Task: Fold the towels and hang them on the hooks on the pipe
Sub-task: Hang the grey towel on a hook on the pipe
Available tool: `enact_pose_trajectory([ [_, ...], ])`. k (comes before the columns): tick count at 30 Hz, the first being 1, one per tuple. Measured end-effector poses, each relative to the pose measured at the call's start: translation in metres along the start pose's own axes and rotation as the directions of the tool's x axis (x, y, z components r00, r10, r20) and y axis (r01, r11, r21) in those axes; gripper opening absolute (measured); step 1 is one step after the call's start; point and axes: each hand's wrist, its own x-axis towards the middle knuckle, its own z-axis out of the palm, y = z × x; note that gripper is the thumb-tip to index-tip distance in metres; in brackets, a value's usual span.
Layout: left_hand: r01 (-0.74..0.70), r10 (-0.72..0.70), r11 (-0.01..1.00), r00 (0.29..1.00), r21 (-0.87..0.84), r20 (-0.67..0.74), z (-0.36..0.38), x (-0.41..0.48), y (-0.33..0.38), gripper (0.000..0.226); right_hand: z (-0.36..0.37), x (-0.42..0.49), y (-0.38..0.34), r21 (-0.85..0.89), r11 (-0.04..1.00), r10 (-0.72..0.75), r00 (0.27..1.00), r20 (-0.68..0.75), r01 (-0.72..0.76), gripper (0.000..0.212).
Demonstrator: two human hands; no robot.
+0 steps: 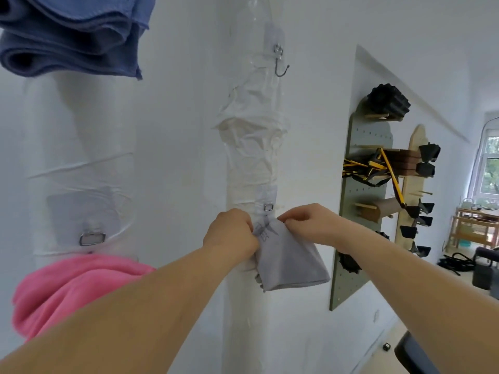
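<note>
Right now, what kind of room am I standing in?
Likely a home gym or utility room: a wall pegboard carries a black foam roller and yellow-black straps, and a wrapped pipe bears stick-on hooks for towels, like the grey towel you're holding.

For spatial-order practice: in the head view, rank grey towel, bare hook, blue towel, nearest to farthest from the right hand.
1. Grey towel, pinched in the right hand.
2. Bare hook, above, same pipe.
3. Blue towel, top left.
</note>
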Motion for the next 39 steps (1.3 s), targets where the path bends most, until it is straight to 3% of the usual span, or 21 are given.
enact_pose_trajectory([
  [2,-0.052,0.052,0.997,0.999,0.065,0.001,-0.007,0.002,0.004,0.007,-0.003,-0.005,0.0,0.025,0.999,0.02,0.996,0.085,-0.023,0.03],
  [5,-0.207,0.218,0.955,0.975,0.214,-0.029,-0.014,0.003,0.01,0.01,0.0,-0.001,-0.002,-0.106,0.994,-0.018,0.998,0.058,0.024,0.037],
  [8,-0.401,0.406,0.892,0.914,0.208,0.019,-0.014,0.0,0.014,0.015,0.002,0.004,-0.004,-0.208,0.977,-0.021,0.996,0.083,0.038,0.037],
  [13,-0.489,0.478,0.812,0.87,0.318,0.118,0.002,-0.011,0.006,0.029,0.005,0.009,0.002,-0.265,0.962,-0.057,0.996,0.066,0.073,0.026],
  [16,-0.455,0.462,0.839,0.885,0.298,0.051,0.012,-0.016,0.004,0.028,0.011,0.007,0.009,-0.179,0.979,-0.095,0.995,0.028,0.098,0.014],
  [18,-0.411,0.436,0.85,0.9,0.331,-0.001,0.016,-0.015,0.009,0.026,0.013,0.003,0.011,-0.109,0.988,-0.104,0.994,0.022,0.106,0.018],
  [23,-0.343,0.378,0.899,0.922,0.272,-0.087,0.022,-0.019,0.01,0.02,0.005,-0.009,0.02,0.209,0.977,0.007,0.989,0.146,-0.038,0.025],
  [29,-0.356,0.358,0.933,0.919,0.045,-0.166,0.037,-0.026,-0.003,0.017,0.013,-0.007,0.023,0.164,0.985,-0.067,0.997,0.031,0.061,0.018],
  [34,-0.382,0.389,0.921,0.897,0.073,-0.212,0.045,-0.026,-0.004,0.021,0.029,-0.004,0.033,0.165,0.98,-0.093,0.992,-0.086,0.106,0.021],
  [39,-0.291,0.31,0.946,0.941,0.144,-0.137,0.048,-0.029,0.001,0.027,0.041,-0.005,0.034,0.123,0.987,-0.094,0.99,-0.108,0.107,0.027],
])
